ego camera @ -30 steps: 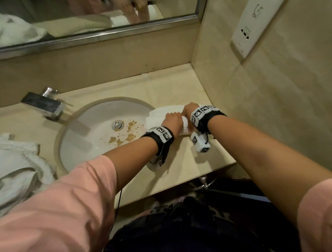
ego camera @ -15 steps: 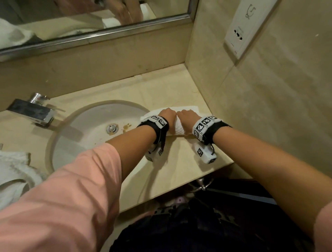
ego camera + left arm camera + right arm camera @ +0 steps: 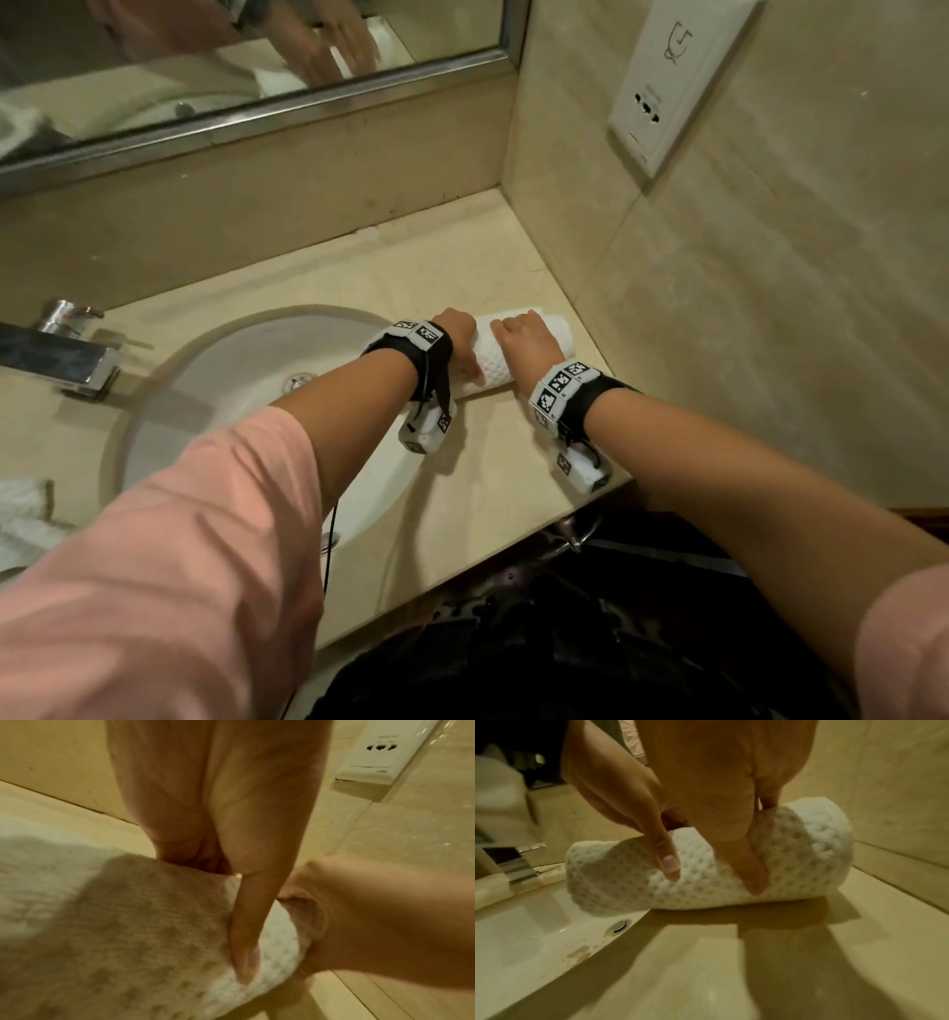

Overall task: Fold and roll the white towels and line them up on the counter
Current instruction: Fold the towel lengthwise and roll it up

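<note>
- A waffle-textured white towel [image 3: 506,354], rolled into a cylinder, is lying on the beige stone surface [image 3: 477,493] between sink [image 3: 241,370] and side wall.
- The left hand [image 3: 459,344] and right hand [image 3: 529,342] are both curling over the roll, gripping it; their fingertips are hidden behind it.
- More white cloth [image 3: 23,514] is sitting cut off at left.
</note>
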`<state>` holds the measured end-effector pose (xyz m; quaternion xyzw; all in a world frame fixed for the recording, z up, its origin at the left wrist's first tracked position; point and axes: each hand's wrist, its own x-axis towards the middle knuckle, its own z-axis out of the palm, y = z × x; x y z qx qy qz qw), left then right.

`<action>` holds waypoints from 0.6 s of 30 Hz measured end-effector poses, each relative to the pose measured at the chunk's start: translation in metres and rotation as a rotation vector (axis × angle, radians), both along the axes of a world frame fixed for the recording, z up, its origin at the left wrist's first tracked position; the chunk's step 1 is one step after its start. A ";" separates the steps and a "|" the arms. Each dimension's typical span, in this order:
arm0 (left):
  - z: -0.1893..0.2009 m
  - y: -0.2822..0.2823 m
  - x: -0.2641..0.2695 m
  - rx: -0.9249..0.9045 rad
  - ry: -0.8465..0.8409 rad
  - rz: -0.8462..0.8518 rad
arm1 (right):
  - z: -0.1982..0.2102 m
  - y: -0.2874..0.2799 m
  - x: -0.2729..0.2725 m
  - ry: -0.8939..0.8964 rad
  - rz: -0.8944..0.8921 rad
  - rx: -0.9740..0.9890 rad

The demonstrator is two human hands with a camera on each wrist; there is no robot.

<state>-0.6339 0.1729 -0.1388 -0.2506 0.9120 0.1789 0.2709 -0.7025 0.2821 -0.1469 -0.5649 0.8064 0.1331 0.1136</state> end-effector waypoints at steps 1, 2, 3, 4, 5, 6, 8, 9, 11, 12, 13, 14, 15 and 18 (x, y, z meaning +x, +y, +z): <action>-0.002 0.000 0.001 -0.009 0.004 -0.004 | 0.006 -0.005 -0.001 0.021 0.002 0.058; -0.003 0.001 0.003 -0.026 0.016 -0.016 | 0.009 -0.010 -0.002 0.034 0.012 0.100; -0.005 0.004 0.005 -0.048 0.035 -0.026 | 0.010 -0.016 -0.003 0.041 -0.004 0.137; -0.008 0.008 0.008 -0.072 0.064 -0.030 | 0.010 -0.019 -0.004 0.027 -0.032 0.156; -0.012 0.011 0.009 -0.094 0.095 -0.031 | 0.012 -0.024 -0.005 0.013 -0.069 0.175; -0.017 0.015 0.009 -0.119 0.122 -0.029 | 0.012 -0.028 -0.006 0.001 -0.073 0.204; -0.023 0.023 0.008 -0.185 0.132 -0.020 | 0.018 -0.034 -0.007 0.004 -0.037 0.273; -0.025 0.026 0.007 -0.214 0.132 -0.013 | 0.022 -0.037 -0.007 0.008 -0.021 0.319; -0.027 0.031 0.008 -0.280 0.141 -0.007 | 0.024 -0.043 -0.012 -0.003 -0.051 0.339; -0.029 0.033 0.008 -0.314 0.154 -0.010 | 0.022 -0.048 -0.017 -0.043 -0.070 0.289; -0.030 0.033 0.008 -0.340 0.171 -0.011 | 0.021 -0.053 -0.024 -0.087 -0.105 0.233; -0.030 0.033 0.008 -0.350 0.181 -0.015 | 0.016 -0.059 -0.032 -0.107 -0.141 0.177; -0.030 0.033 0.009 -0.349 0.177 -0.016 | 0.015 -0.063 -0.036 -0.110 -0.159 0.158; -0.029 0.029 0.008 -0.344 0.151 -0.019 | 0.022 -0.069 -0.042 -0.189 -0.199 0.176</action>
